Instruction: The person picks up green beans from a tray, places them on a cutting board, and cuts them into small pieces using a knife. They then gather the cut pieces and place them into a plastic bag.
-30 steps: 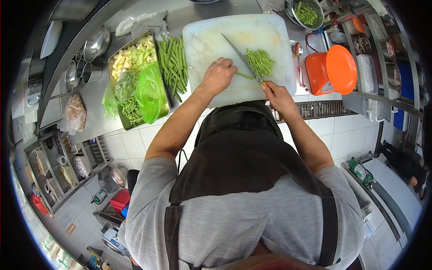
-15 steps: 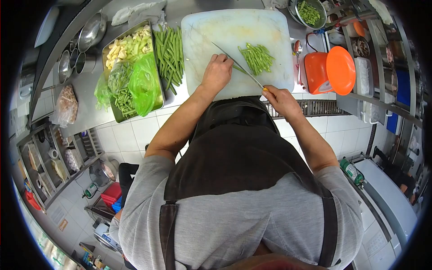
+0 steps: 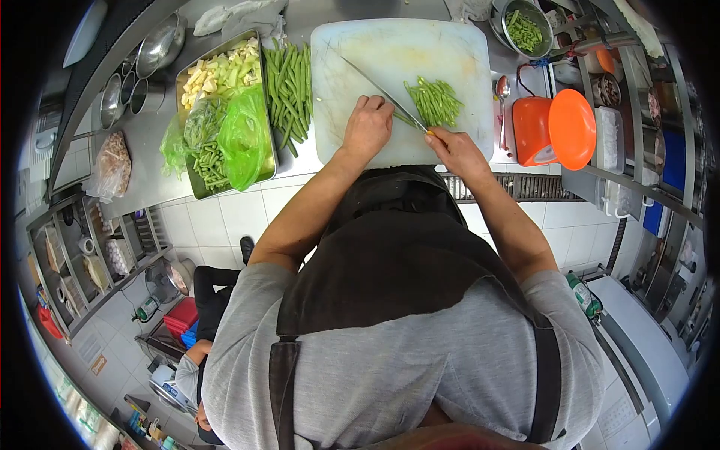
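The right hand [image 3: 457,154] was closed round a knife [image 3: 384,91], blade slanting across the white cutting board [image 3: 390,45] on the bench [image 3: 146,161]. The left hand [image 3: 367,126] sat curled against the blade over a few bean ends; its grip could not be made out. A chopped pile [image 3: 435,101] lay beside the blade, but a heap of whole beans [image 3: 289,82] left of the board was uncut: seemingly much remained.

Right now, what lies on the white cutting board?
Cut beans, the knife in the right hand, and the left hand. Anything under that hand is covered.
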The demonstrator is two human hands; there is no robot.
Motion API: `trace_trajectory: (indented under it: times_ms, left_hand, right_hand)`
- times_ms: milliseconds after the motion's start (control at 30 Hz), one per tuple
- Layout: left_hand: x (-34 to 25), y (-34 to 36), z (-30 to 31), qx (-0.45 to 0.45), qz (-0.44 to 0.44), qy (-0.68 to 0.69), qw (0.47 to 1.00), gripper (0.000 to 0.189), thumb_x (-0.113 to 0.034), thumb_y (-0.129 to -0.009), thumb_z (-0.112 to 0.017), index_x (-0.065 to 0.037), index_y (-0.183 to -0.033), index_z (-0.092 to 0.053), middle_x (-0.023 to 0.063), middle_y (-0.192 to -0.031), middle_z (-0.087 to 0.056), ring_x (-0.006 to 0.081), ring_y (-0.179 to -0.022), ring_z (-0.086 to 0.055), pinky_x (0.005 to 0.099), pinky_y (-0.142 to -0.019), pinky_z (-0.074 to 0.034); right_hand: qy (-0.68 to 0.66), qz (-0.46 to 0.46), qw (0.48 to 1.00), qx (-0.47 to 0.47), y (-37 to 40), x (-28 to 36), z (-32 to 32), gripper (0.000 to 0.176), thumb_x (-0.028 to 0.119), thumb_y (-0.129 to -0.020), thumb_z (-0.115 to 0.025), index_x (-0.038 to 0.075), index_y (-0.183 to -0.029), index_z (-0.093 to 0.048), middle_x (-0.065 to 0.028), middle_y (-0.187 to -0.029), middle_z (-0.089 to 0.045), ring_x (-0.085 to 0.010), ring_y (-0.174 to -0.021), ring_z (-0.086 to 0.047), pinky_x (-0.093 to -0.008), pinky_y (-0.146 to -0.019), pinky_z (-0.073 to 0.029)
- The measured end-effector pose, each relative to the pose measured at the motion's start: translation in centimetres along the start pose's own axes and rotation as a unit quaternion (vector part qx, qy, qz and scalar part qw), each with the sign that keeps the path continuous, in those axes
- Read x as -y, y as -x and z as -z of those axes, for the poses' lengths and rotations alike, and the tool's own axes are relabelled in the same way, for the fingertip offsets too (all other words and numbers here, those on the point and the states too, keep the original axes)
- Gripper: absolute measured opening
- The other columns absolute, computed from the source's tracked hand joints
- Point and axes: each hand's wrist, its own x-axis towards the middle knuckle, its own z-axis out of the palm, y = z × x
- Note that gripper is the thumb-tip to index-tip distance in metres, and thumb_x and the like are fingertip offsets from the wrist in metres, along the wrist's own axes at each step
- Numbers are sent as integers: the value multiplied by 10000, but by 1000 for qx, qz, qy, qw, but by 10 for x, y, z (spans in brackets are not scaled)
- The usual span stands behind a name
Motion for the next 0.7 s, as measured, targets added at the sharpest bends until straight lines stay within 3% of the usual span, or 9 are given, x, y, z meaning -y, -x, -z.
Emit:
trace_trajectory:
  times_ms: [100,233,300,533,600,700]
  left_hand:
    - [1,1,0,1,3,0,1000,116,0,-760,-664,-54,-862,-679,113,-902,-640,336,-863,-588,421,-797,-510]
    - [1,0,-1,-1,2,4,1000,116,-4,-761,-667,-54,-865,-678,113,-904,-642,337,-862,-590,419,-792,-514]
    - [1,1,0,3,2,2,1000,115,-4,-760,-669,-52,-865,-677,113,-902,-642,337,-858,-590,417,-786,-516]
    - [3,1,1,-3,-9,8,1000,120,1,-767,-671,-51,-875,-676,114,-915,-643,334,-861,-591,414,-776,-519]
    - [2,2,1,-6,-9,7,1000,120,2,-770,-671,-49,-879,-678,115,-914,-643,332,-860,-591,414,-776,-518]
    - [3,1,2,-7,-10,11,1000,130,3,-775,-671,-47,-894,-684,119,-913,-647,334,-862,-593,416,-784,-518]
  right_hand:
    - [-14,-51,998,38,13,12,13,349,327,-1001,-560,15,-1122,-658,-246,-792,-651,-425,-745,-636,-438,-686,-491]
    - [-7,-49,998,44,5,6,4,351,329,-1000,-561,17,-1125,-660,-230,-772,-655,-389,-714,-644,-427,-674,-493]
    - [-12,-14,1000,8,-7,5,-7,319,318,-999,-552,35,-1100,-660,-255,-832,-658,-451,-821,-634,-492,-728,-488]
    - [-32,-67,997,12,1,18,2,328,327,-999,-544,33,-1080,-665,-255,-845,-660,-449,-838,-633,-499,-745,-485]
    - [-48,-100,992,58,2,15,1,328,330,-1000,-543,31,-1051,-668,-253,-851,-661,-450,-839,-632,-503,-746,-483]
    - [-32,-51,998,26,-16,14,-12,322,329,-1002,-540,34,-1042,-663,-256,-856,-662,-454,-838,-631,-504,-746,-486]
